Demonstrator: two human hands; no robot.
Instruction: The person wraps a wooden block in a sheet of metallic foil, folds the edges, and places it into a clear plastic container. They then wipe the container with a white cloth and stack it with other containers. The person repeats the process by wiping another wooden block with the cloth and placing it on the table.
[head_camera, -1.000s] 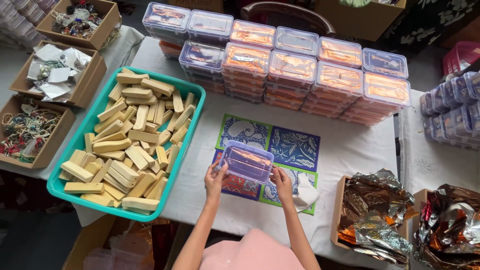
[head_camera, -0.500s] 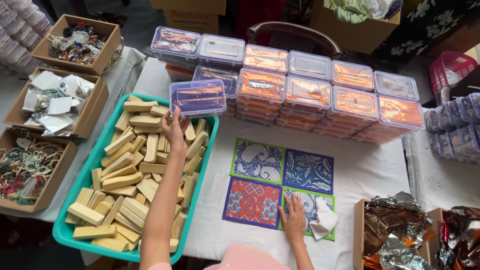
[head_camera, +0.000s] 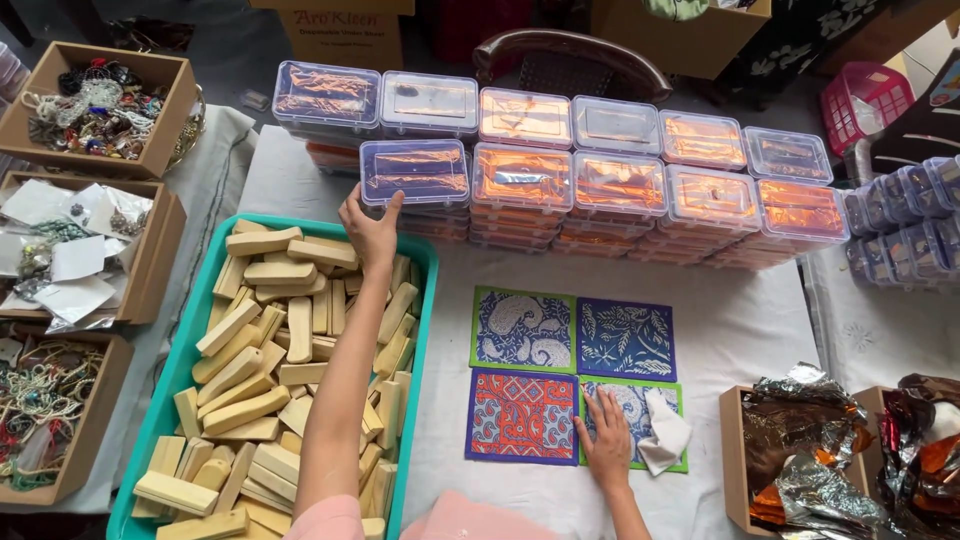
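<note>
A white-clothed bench (head_camera: 740, 330) carries stacked boxes. The left hand (head_camera: 368, 228), fingers spread, touches the front-left box (head_camera: 414, 172) just beyond the teal tray (head_camera: 420, 330). The right hand (head_camera: 607, 440) lies flat and released on a patterned mat (head_camera: 625, 405) right of the tray.

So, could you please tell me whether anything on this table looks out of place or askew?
Mostly tidy. A crumpled white cloth lies over the corner of the green-edged patterned mat under the right hand. The clear box at the left hand sits slightly out of line with its stack.

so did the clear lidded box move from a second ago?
Yes. The clear box went from the patterned mats up-left onto the front row of stacked boxes, left hand at its edge.
</note>
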